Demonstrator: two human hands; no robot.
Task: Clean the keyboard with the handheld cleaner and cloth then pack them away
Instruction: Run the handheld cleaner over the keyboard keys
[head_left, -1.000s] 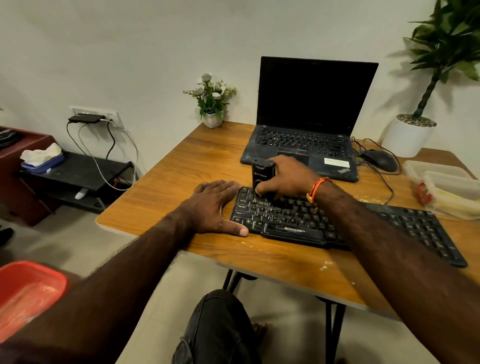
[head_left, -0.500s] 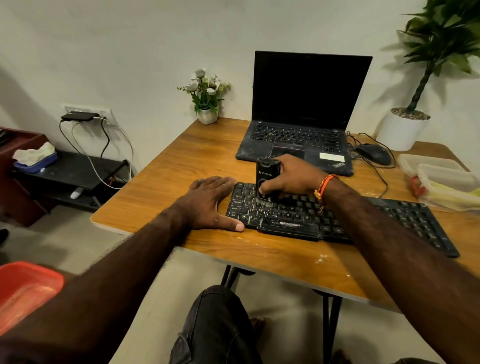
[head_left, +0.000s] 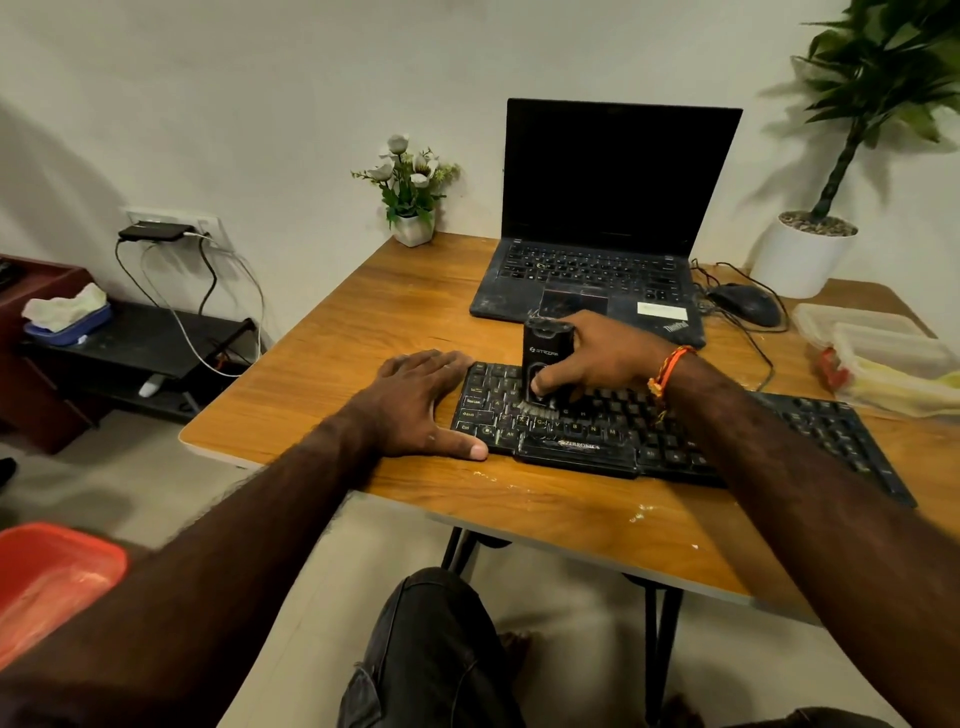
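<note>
Cleaner (head_left: 546, 364), clenched in right hand (head_left: 602, 358), shifted rightward along keyboard (head_left: 675, 431); left hand (head_left: 415, 405) flat, bracing. Vacuuming step; next: continue right.

On the wooden counter (head_left: 363, 332), the black external keyboard (head_left: 675, 431) lies in front of the open black laptop (head_left: 597, 249); the black mouse (head_left: 745, 304) sits right of the laptop, the small white flower pot (head_left: 413, 228) left.

Head view (only one): looks forward-down, close over table (head_left: 332, 364).
</note>
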